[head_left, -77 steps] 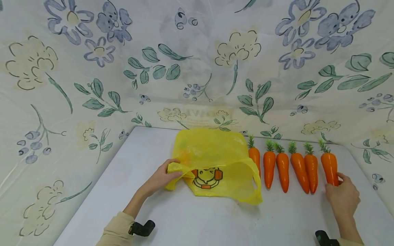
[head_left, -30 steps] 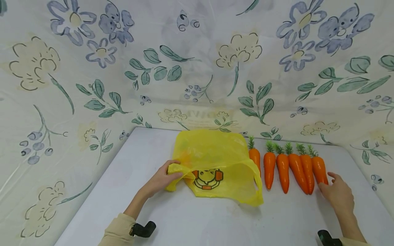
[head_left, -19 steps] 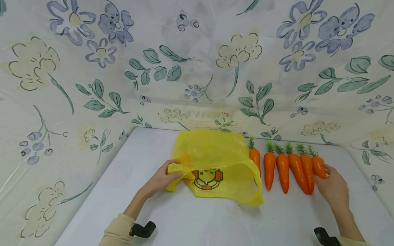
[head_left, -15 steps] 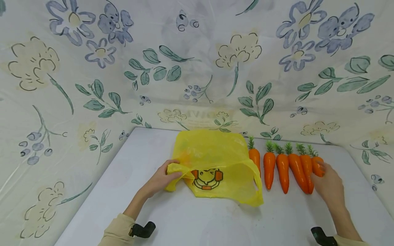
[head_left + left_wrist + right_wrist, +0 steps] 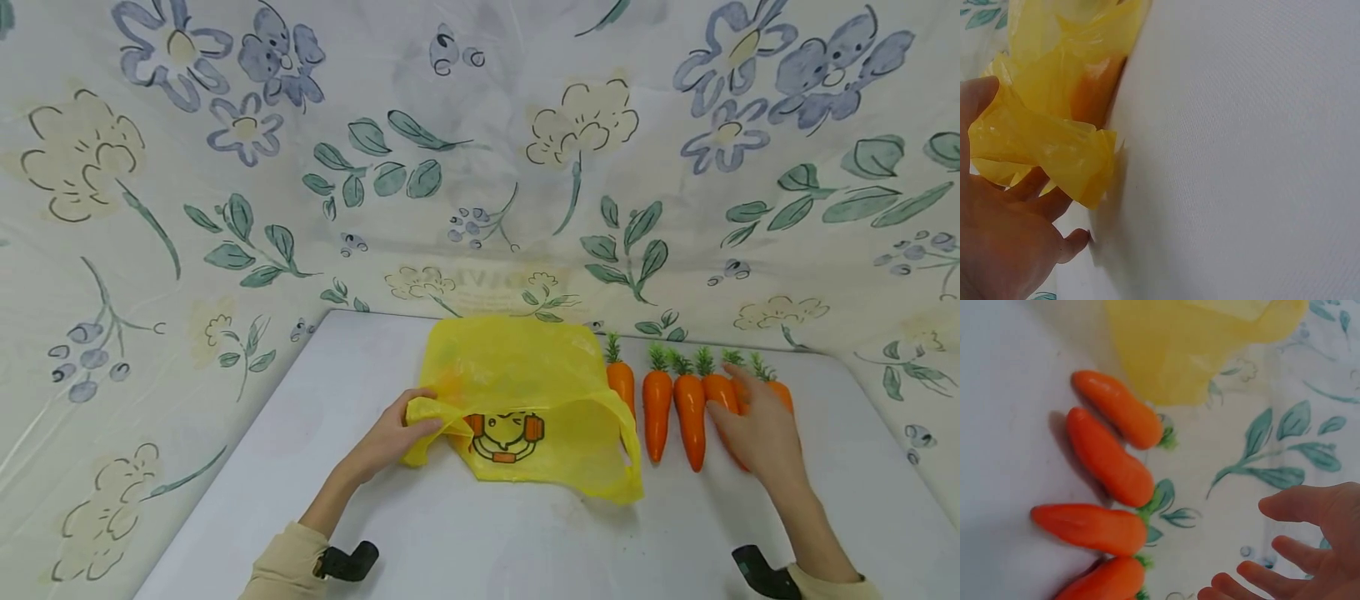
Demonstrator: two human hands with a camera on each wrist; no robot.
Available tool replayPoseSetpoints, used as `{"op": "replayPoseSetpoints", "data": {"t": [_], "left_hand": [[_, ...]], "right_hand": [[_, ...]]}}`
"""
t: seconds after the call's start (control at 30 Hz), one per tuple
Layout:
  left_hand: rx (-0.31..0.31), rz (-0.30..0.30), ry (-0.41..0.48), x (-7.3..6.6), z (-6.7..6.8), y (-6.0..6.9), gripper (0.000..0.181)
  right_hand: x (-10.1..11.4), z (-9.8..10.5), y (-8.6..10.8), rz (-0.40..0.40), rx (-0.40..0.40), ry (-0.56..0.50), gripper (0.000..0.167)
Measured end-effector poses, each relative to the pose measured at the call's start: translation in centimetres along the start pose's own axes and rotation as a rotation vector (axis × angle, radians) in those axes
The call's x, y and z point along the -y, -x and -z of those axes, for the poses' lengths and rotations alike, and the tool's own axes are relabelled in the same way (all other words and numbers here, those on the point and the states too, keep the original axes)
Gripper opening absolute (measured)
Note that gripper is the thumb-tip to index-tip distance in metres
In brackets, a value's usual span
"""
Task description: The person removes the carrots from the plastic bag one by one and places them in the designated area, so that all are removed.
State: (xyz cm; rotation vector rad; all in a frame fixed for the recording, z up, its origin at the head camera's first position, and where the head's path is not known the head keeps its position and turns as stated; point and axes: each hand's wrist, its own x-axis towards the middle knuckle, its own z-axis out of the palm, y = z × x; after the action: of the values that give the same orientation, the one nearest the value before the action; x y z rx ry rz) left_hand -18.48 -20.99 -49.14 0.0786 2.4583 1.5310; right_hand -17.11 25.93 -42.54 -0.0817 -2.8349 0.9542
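My left hand [image 5: 390, 437] pinches the bunched handle of a yellow plastic bag [image 5: 517, 358] that lies on its side. The left wrist view shows its thumb and fingers on the film, with an orange shape [image 5: 1096, 90] showing through the bag. A row of orange carrots with green frilly tops lies right of the bag; the bag partly covers the leftmost carrot [image 5: 620, 383]. My right hand [image 5: 765, 442] hovers over the right-hand carrots, its fingers spread and nothing in them, partly hiding the rightmost carrot [image 5: 782, 392]. The right wrist view shows it apart from the nearer carrots [image 5: 1088, 526].
A white tabletop [image 5: 525, 550] carries everything. Behind it and at the sides hangs a floral-patterned cloth [image 5: 480, 167]. Black wrist devices sit at the left cuff [image 5: 348, 560] and the right cuff [image 5: 761, 571].
The rightmost carrot has been shifted left, closer to its neighbours. My right hand has let go of it and moved left over the row. The left hand and bag stay put.
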Motion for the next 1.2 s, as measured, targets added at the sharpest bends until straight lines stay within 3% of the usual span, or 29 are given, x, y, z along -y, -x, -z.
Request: {"op": "replayPoseSetpoints", "data": {"t": [0.3, 0.67, 0.87, 1.2], "left_hand": [[0.012, -0.005, 0.026, -0.1, 0.0, 0.0, 0.055], [0.010, 0.003, 0.026, 0.1, -0.1, 0.0, 0.055], [0.010, 0.006, 0.024, 0.1, -0.2, -0.1, 0.056], [0.010, 0.001, 0.012, 0.0, 0.1, 0.0, 0.055]], "right_hand": [[3.2, -0.1, 0.4, 0.008, 0.024, -0.075, 0.061], [8.3, -0.9, 1.6, 0.103, 0.041, -0.098, 0.060], [9.9, -2.0, 1.9, 0.146, 0.069, -0.093, 0.060], [12.0, -4.7, 2.9, 0.268, 0.040, -0.164, 0.053]]}}
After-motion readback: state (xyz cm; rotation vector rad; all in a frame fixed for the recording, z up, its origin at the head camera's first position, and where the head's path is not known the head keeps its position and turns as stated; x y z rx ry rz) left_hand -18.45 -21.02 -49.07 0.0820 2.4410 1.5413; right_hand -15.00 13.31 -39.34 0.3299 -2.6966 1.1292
